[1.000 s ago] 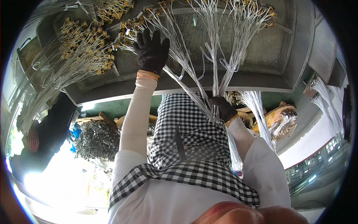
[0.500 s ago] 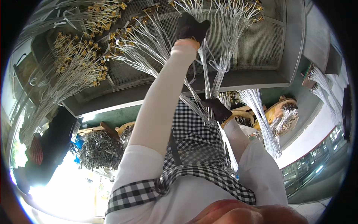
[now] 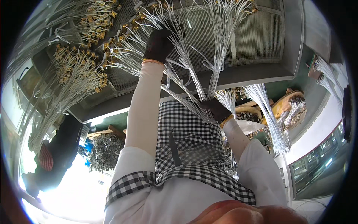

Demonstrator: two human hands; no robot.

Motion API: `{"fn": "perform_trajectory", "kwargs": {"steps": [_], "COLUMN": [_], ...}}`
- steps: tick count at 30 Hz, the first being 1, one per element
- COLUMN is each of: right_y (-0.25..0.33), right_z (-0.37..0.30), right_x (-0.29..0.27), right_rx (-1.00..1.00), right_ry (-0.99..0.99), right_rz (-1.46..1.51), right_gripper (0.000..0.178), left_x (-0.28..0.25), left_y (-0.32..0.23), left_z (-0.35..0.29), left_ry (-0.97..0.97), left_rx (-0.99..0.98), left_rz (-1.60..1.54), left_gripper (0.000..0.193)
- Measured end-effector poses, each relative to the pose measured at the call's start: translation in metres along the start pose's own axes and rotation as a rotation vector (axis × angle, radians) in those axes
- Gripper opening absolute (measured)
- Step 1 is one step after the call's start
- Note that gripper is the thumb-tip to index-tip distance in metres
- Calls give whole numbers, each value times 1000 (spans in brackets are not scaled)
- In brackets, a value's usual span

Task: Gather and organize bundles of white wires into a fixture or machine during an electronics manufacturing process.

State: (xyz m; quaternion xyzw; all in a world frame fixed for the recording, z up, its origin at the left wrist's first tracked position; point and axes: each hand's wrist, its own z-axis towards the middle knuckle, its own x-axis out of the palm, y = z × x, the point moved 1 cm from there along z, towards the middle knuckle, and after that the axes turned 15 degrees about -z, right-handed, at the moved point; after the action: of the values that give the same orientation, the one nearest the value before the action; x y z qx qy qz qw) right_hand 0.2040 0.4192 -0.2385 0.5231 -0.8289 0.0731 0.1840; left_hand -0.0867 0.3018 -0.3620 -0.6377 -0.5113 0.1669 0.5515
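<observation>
Right hand (image 3: 216,110), black-gloved: grip closed round the gathered lower ends of slender silver-white wire bundles (image 3: 214,80), which fan upward over a grey metal mesh-floored tray (image 3: 257,44). Left hand (image 3: 159,44), black-gloved, lies among the upper strands; its finger closure cannot be told. Step, as judged: separating bundles. Next move calls for steady lower ends.

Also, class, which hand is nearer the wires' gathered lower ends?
Right: the right hand is closed on the wires at those ends. The left hand is farther off, among spread wires over the mesh tray.
</observation>
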Motion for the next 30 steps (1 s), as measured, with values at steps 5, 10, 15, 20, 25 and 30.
{"fn": "perform_trajectory", "kwargs": {"steps": [5, 10, 15, 20, 25, 30], "right_y": [6, 0, 7, -2, -1, 9], "right_z": [0, 1, -6, 0, -1, -8], "right_x": [8, 1, 7, 3, 3, 7], "right_rx": [1, -31, -72, -67, -29, -59], "right_ry": [33, 31, 13, 24, 18, 20], "right_rz": [26, 60, 92, 30, 85, 93], "right_gripper": [37, 41, 41, 36, 38, 39], "left_x": [-32, -2, -5, -18, 1, -14], "left_y": [4, -3, -3, 3, -14, 12], "left_z": [-2, 3, -1, -1, 5, 9], "left_ry": [102, -197, -97, 67, -37, -66], "left_rx": [-66, -362, -361, -328, -369, -341], "left_rz": [293, -997, -1187, -1282, -1033, -791], "left_gripper": [53, 53, 52, 51, 53, 47]}}
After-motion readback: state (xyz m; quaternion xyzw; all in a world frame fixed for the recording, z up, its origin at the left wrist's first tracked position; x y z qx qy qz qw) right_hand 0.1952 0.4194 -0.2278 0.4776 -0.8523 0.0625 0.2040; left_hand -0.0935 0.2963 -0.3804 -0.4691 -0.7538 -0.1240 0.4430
